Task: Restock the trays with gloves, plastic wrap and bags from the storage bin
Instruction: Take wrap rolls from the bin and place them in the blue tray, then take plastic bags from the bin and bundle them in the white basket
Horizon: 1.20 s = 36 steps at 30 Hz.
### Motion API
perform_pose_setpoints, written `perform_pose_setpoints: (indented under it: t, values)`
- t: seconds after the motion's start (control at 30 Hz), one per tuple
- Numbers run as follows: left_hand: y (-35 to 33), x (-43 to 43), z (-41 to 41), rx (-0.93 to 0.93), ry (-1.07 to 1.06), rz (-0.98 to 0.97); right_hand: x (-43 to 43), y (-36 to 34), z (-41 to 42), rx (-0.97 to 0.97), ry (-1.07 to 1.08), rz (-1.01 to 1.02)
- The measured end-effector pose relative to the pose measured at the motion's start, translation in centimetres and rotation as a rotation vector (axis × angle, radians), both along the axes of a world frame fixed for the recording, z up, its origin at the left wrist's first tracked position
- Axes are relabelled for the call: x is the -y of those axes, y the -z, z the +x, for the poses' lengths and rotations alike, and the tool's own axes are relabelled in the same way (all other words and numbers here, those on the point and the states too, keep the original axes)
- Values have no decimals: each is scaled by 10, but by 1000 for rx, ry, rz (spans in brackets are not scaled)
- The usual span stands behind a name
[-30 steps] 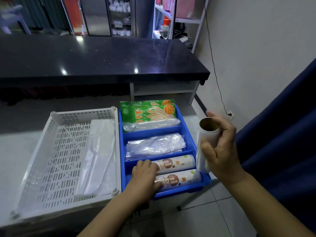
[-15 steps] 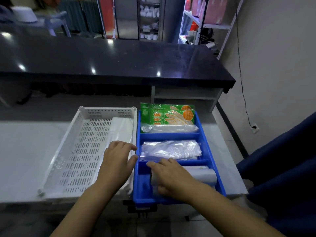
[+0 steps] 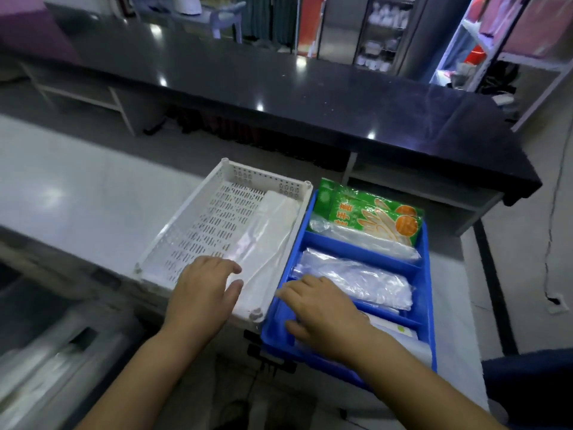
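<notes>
Two trays are set side by side on the desk (image 3: 77, 206): in the blue tray (image 3: 426, 274), glove packets (image 3: 372, 212) fill the far compartment, bags (image 3: 356, 277) the middle, wrap rolls (image 3: 400, 333) the nearest. The right hand (image 3: 322, 311) is laid open and flat on the rolls, probably to seat them. The left hand (image 3: 204, 293) is spread, gripping nothing, on the plastic sheet (image 3: 266, 243) in the white tray (image 3: 186, 218), probably to steady it.

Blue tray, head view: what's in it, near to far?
Right hand over white wrap rolls → clear plastic bags in the middle compartment → green glove packets at the far end of the blue divided tray.
</notes>
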<state>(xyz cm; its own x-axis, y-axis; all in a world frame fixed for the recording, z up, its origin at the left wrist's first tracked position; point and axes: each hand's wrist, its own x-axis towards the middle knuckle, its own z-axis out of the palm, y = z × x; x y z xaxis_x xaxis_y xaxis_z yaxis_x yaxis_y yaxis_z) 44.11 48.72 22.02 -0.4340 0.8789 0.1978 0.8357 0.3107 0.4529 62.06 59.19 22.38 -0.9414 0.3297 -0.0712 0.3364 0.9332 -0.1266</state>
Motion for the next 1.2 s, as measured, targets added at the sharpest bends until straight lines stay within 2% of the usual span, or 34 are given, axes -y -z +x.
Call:
perform_pose_setpoints:
  t: [0.13, 0.27, 0.43, 0.63, 0.9, 1.03, 1.2]
  values:
    - [5, 57, -24, -24, -208, -29, 11, -7, -50, -12, -180, 103]
    - [9, 122, -52, 4, -428, -41, 50, -4, -106, -38, -357, 90]
    - [17, 188, -92, 29, -611, -50, 99, -4, -158, -42, -477, 119]
    - [24, 284, -169, 21, -815, -83, 159, 15, -245, 50, -557, 44]
    - [55, 398, -274, 124, -924, -150, 239, 64, -358, 195, -558, 3]
    - [64, 423, -304, 178, -937, -161, 256, 80, -393, 238, -534, -20]
    - [90, 434, -327, 238, -949, -206, 260, 111, -436, 267, -480, -155]
